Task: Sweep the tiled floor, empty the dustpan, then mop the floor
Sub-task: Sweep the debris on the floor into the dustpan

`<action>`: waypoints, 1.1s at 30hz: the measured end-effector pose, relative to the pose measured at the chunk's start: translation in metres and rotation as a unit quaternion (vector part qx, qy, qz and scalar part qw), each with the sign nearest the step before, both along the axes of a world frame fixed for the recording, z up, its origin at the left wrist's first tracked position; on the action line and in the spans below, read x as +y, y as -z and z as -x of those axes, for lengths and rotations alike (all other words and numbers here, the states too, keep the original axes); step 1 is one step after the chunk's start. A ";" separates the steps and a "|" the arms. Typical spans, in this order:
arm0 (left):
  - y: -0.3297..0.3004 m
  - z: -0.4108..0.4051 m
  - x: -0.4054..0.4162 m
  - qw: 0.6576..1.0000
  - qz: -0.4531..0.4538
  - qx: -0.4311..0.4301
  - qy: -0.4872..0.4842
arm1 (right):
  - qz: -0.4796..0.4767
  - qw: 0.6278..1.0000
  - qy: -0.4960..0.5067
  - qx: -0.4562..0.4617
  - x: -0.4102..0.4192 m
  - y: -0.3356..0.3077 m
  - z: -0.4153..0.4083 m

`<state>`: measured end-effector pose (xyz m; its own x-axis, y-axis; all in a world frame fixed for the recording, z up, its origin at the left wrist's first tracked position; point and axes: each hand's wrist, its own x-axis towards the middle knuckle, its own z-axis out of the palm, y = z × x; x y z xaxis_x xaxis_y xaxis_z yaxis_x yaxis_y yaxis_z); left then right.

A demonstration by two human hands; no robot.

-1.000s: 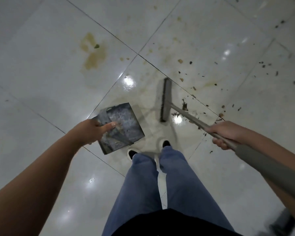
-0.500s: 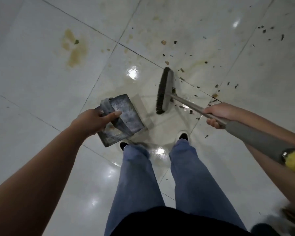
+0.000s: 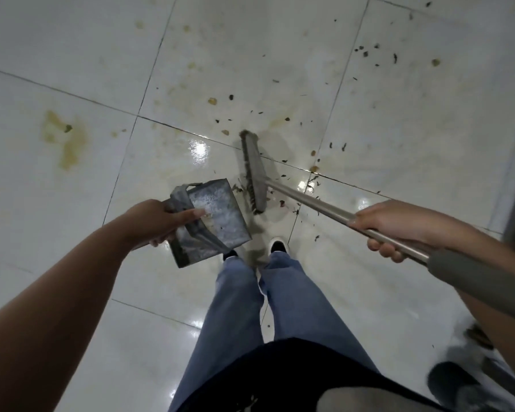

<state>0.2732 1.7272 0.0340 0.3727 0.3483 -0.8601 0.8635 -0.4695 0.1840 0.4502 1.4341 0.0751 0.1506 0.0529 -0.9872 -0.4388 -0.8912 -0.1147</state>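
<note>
The left hand point(image 3: 158, 223) grips the handle of the metal dustpan point(image 3: 217, 221), index finger extended along it, holding the pan just in front of the feet. The right hand point(image 3: 390, 230) is closed around the broom point(image 3: 253, 171) shaft. The broom head rests on the tiled floor point(image 3: 72, 55) just beside the dustpan's open edge. Dark debris point(image 3: 309, 185) lies scattered beyond it, with a yellow stain point(image 3: 63, 141) to the left.

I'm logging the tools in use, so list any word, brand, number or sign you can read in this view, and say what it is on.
None: no readable text shows anywhere.
Dustpan, held in the left hand: bare mottled metal, no label.
Broom, held in the right hand: plain handle, no marking.
Tiled floor: only stains and debris.
</note>
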 end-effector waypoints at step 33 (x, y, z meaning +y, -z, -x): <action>0.009 -0.082 0.005 0.995 0.041 -0.017 0.085 | -0.011 0.895 0.445 0.042 0.009 0.080 0.047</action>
<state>0.3549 1.7320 0.0247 0.4492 0.2074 -0.8690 0.7657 -0.5905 0.2548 0.4031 1.4427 -0.0051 0.0681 -0.0310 -0.9972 -0.9811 -0.1833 -0.0613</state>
